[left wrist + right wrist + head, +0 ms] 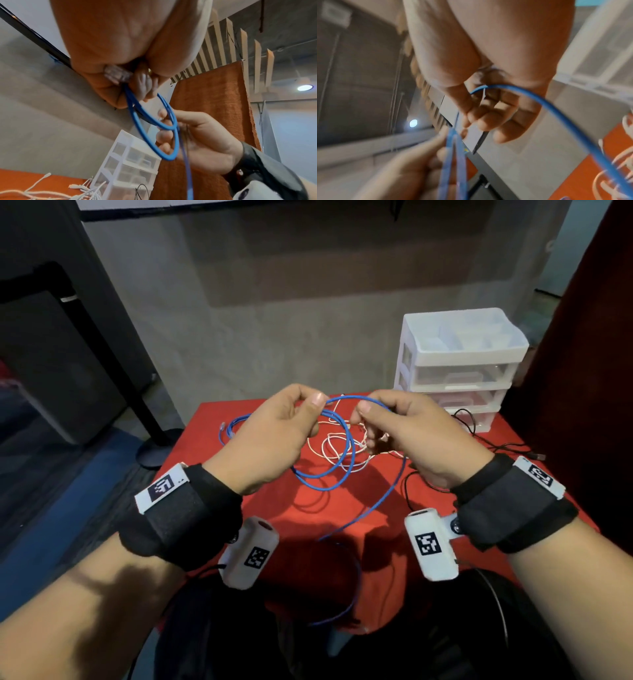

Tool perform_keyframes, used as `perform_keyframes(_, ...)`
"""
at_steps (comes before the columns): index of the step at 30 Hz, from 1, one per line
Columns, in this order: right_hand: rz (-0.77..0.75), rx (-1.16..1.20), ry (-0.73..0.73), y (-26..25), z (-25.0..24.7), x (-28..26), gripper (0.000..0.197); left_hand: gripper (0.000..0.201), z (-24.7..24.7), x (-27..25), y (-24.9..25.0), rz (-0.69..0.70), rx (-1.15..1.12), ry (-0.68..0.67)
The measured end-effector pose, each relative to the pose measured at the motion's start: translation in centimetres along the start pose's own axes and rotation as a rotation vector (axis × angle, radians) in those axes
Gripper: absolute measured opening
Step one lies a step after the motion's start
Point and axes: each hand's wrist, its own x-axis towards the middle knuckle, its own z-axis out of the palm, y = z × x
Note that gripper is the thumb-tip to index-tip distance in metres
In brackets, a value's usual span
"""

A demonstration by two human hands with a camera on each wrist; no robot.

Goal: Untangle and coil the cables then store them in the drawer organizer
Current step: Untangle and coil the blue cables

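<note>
Both hands are raised over the red-clothed table (274, 508). My left hand (313, 402) pinches the blue cable (342, 453) at the top of two hanging loops. In the left wrist view its clear plug (116, 74) sits inside my left fingers (109, 89). My right hand (361, 414) pinches the same blue cable a little to the right; from there a strand arcs over that hand and trails down past the table's front edge. The right wrist view shows the strand (556, 115) leaving my curled right fingers (488, 115). A white cable (329, 440) lies tangled on the cloth under the loops.
The white drawer organizer (459, 364) stands at the table's back right, drawers closed, with an open tray on top. A black cable (479, 436) lies in front of it. Another blue cable end (236, 422) rests at the table's back left. A black stand base (154, 450) is on the floor left.
</note>
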Motion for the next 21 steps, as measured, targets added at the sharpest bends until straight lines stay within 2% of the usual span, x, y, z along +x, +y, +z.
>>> perform_keyframes(2,0.011,0.062,-0.072,-0.7,0.6,-0.6,0.024,0.035,0.1,0.2,-0.6,-0.006,0.055,0.012)
perform_keyframes(4,0.021,0.046,-0.103,-0.9,1.2,-0.8,0.034,0.044,0.2,0.2,-0.8,0.004,0.095,0.006)
perform_keyframes(7,0.066,0.113,-0.007,-0.9,1.1,-0.3,0.035,0.046,0.5,0.0,-0.5,0.045,0.18,-0.041)
perform_keyframes(9,0.027,0.076,0.085,-1.1,0.9,0.1,0.033,0.045,0.6,-0.2,-0.2,0.066,0.236,-0.078)
perform_keyframes(13,-0.031,0.081,0.232,-1.7,0.3,0.4,0.034,0.047,0.6,0.2,-0.2,0.051,0.195,-0.09)
perform_keyframes(19,-0.022,0.072,0.231,-0.8,-0.1,0.0,0.033,0.044,1.0,-0.1,-1.4,0.044,0.16,-0.068)
perform_keyframes(21,-0.042,0.04,0.219,-0.4,-0.2,-0.4,0.032,0.039,1.2,-0.1,-1.2,0.041,0.068,-0.007)
